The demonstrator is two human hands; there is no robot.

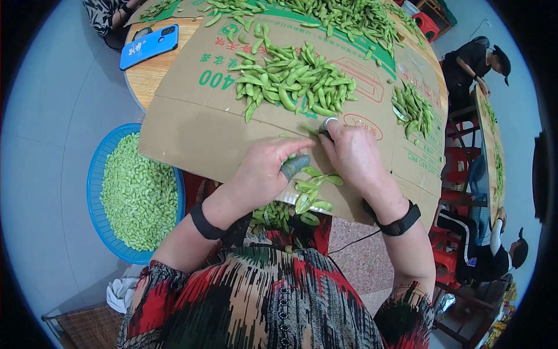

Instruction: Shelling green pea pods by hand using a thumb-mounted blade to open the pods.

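Observation:
Over the near edge of the cardboard sheet, my two hands almost touch. My left hand is curled, a grey-green cot on its thumb; a bit of green shows between its fingers, too hidden to name. My right hand pinches a blurred green soybean pod and wears a dark and silvery thumb cover. Just beyond them lies a heap of green soybean pods. Loose empty shells lie below my hands at the cardboard's edge, with more pods or shells in my lap.
A blue basket of shelled beans stands at left, below table height. A blue phone lies on the wooden table. A smaller pod pile is at right, a larger one at the far side. Other people sit at another table to the right.

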